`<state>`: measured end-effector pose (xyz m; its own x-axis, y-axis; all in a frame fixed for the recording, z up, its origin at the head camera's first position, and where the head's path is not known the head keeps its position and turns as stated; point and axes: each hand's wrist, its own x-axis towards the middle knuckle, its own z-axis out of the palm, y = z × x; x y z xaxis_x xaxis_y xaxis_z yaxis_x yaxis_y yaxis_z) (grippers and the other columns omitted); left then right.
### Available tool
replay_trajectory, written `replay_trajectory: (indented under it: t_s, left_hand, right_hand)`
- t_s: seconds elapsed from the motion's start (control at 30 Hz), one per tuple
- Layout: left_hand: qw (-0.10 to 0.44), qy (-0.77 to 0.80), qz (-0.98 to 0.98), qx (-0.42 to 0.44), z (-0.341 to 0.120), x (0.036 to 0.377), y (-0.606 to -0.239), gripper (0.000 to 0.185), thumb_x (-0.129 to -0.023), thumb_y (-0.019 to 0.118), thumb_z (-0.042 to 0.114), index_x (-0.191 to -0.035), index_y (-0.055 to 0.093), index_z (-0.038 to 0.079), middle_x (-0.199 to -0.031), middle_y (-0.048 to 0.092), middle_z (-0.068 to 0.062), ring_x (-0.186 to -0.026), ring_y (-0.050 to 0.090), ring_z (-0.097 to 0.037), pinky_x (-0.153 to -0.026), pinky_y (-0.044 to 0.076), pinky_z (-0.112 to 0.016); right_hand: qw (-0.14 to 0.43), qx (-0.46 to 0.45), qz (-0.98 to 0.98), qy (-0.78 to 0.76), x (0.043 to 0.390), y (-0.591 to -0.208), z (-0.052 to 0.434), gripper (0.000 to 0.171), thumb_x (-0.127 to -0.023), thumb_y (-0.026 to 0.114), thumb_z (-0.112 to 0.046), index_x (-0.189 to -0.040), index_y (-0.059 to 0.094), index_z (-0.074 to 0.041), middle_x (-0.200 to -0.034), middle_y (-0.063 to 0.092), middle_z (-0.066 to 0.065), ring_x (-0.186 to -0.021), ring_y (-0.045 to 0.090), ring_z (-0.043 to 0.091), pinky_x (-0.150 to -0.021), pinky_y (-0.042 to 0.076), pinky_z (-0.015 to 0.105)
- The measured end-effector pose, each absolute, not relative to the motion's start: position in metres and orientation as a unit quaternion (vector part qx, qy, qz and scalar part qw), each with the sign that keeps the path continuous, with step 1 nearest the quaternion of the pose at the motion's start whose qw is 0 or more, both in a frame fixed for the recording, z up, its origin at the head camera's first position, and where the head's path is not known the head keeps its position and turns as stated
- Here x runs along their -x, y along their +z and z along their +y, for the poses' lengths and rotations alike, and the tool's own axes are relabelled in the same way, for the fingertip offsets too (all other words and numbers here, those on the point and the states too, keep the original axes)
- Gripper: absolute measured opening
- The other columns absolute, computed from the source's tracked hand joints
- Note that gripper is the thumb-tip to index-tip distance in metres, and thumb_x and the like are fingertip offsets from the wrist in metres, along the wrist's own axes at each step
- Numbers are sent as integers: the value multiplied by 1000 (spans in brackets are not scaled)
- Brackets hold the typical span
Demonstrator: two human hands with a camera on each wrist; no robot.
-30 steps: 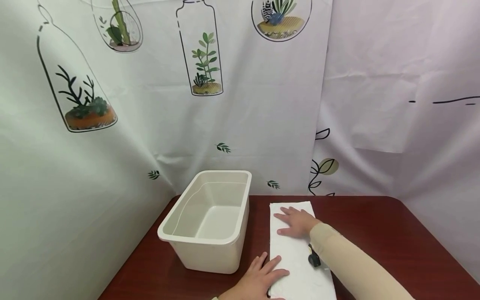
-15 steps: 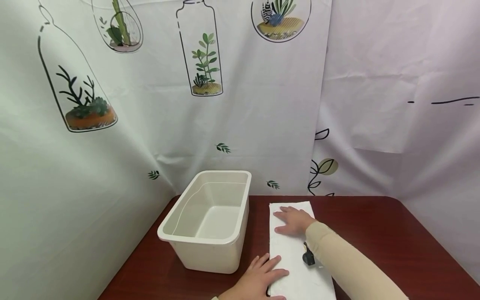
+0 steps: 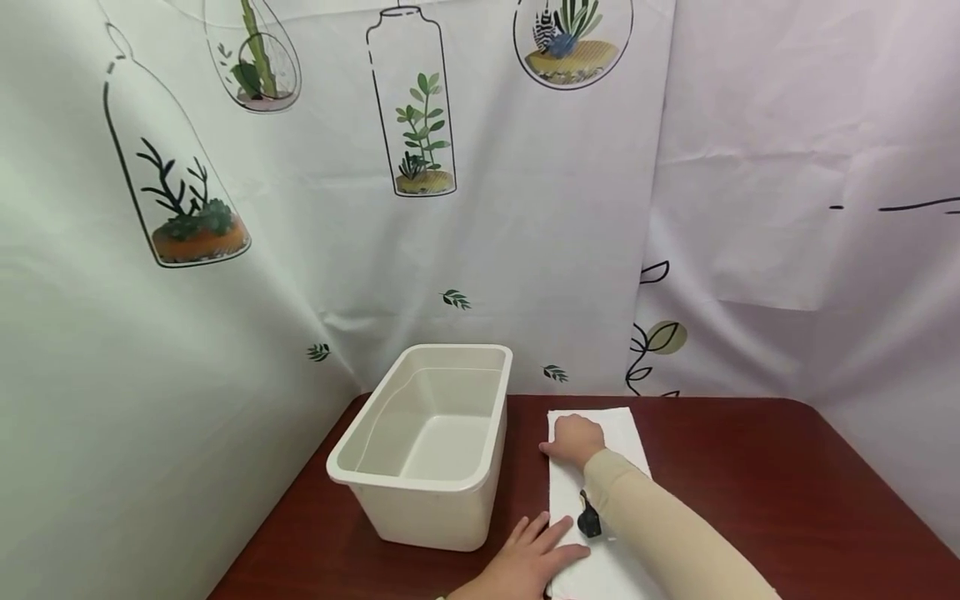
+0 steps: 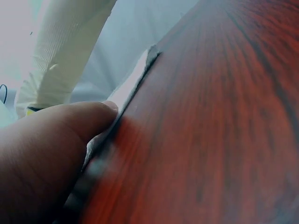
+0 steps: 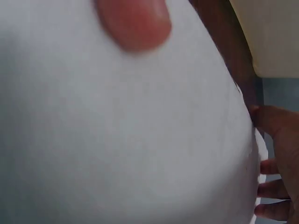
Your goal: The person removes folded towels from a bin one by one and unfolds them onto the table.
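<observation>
A white cloth [image 3: 628, 433] lies folded in a long strip on the dark red table [image 3: 750, 483]. My right hand [image 3: 573, 438] sits at the cloth's far left corner with its fingers curled down onto the fabric. One fingertip [image 5: 133, 21] presses the cloth [image 5: 117, 140] in the right wrist view. At the cloth's near left edge my left hand [image 3: 543, 546] lies flat, fingers straight. The left wrist view shows my left hand [image 4: 46, 154] against the cloth's edge [image 4: 135, 84].
A cream plastic bin [image 3: 420, 483], nothing inside it, stands just left of the cloth. Curtains printed with plants [image 3: 420, 167] close off the back and left. Bare table surface runs to the right of the cloth. A black wrist device [image 3: 589, 522] hangs under my right sleeve.
My right hand slid to the cloth's far left corner and its spread fingers curled in. The left hand stayed put. The head view shifted slightly.
</observation>
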<state>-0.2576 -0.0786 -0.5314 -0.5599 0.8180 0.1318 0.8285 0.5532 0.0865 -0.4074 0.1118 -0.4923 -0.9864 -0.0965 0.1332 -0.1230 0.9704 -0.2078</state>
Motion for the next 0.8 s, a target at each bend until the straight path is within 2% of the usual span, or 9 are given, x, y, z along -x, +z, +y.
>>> replay_trajectory:
  t_s: [0.07,0.13,0.3,0.4,0.57,0.7,0.8]
  left_hand:
    - [13,-79,-882,464,-78,258,-531,70,-89,60,66,-151,41,41,-163,32,3,-147,34,-31,-112,36,-54]
    - [-13,-90,-883,460,-77,259,-531,70,-89,60,66,-152,39,43,-164,29,4,-149,30,-30,-113,33,-56]
    - [-15,-80,-883,462,-75,259,-535,69,-91,55,69,-153,36,45,-165,27,5,-150,28,-30,-113,33,-56]
    - [-10,-79,-884,460,-76,259,-534,69,-91,55,69,-153,36,45,-165,27,6,-150,28,-30,-113,33,-55]
    - [-11,-82,-883,461,-78,259,-533,70,-90,57,68,-153,36,44,-165,26,6,-150,28,-30,-113,33,-55]
    - [-12,-84,-881,465,-78,260,-534,70,-90,56,68,-153,35,45,-164,27,6,-150,28,-30,-113,33,-56]
    - [7,-77,-880,468,-79,260,-534,71,-89,59,67,-153,37,43,-164,29,4,-148,31,-31,-111,35,-55]
  right_hand:
    - [63,-43,-992,105,408,-492,107,34,-85,76,-40,-79,70,-7,-76,69,9,-71,67,27,-71,57,50]
    - [69,-39,-992,102,408,-491,104,28,-84,75,-33,-76,69,-7,-73,68,8,-68,66,26,-69,56,50]
    - [83,-45,-992,80,407,-487,98,15,-83,73,-21,-86,74,-6,-76,69,8,-69,67,25,-63,57,48]
    - [88,-49,-992,72,407,-483,95,9,-84,74,-17,-82,72,-7,-71,68,6,-64,66,23,-59,57,46]
    - [96,-61,-991,64,407,-483,91,17,-86,74,-13,-71,66,-11,-64,64,2,-61,65,22,-57,56,44]
    - [100,-58,-991,74,407,-482,93,15,-87,74,-11,-73,68,-11,-66,65,3,-63,66,23,-57,57,45]
    - [100,-46,-989,101,409,-480,98,11,-87,74,-12,-77,70,-10,-69,68,5,-64,67,24,-56,57,45]
